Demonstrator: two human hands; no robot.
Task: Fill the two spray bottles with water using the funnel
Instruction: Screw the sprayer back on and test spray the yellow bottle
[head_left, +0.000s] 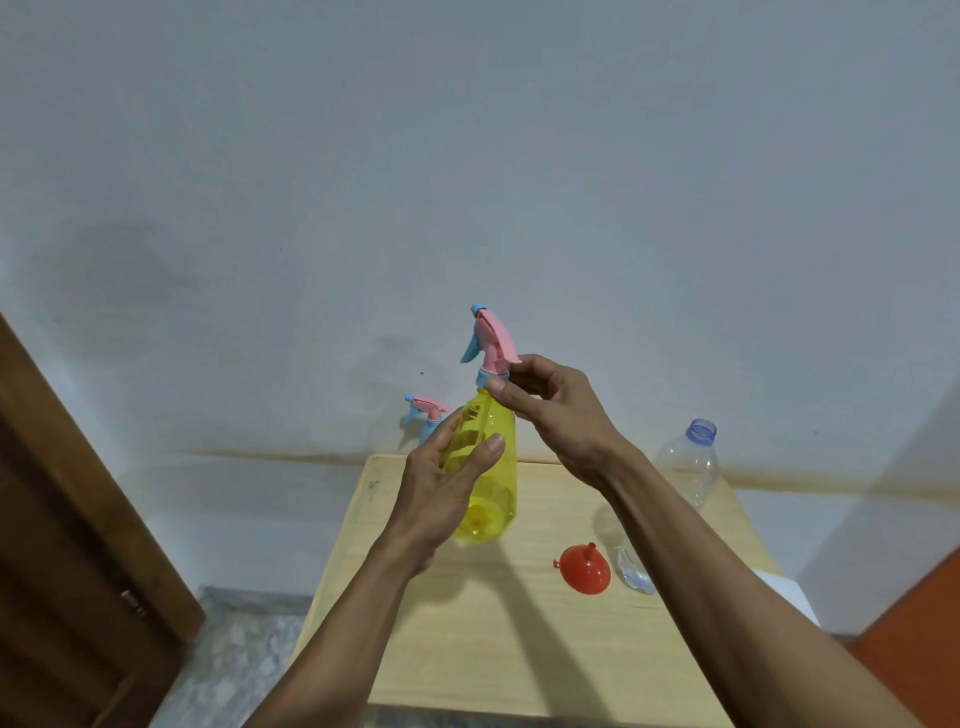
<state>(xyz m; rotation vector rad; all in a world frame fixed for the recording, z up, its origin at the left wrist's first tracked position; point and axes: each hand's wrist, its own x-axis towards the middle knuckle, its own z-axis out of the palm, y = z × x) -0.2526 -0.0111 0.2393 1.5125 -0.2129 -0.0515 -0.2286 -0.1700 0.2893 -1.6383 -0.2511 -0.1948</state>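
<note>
Left hand (447, 483) gripped translucent yellow plastic spray bottle (488, 467) above desk (498, 649); right hand (550, 410) pinched its blue collar. Looked empty, light, smooth; best held mid-body.

We see soft, even indoor light. Below our fingers, dull arm shadows cross the table (467, 649). The picture is slightly soft, and straight lines bow toward the frame edges.

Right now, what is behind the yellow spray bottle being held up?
Behind the translucent yellow spray bottle and the left hand gripping it, a second pink-and-blue trigger sprayer head shows against the wall. Whatever it is attached to is covered, so its colour cannot be seen.
</note>
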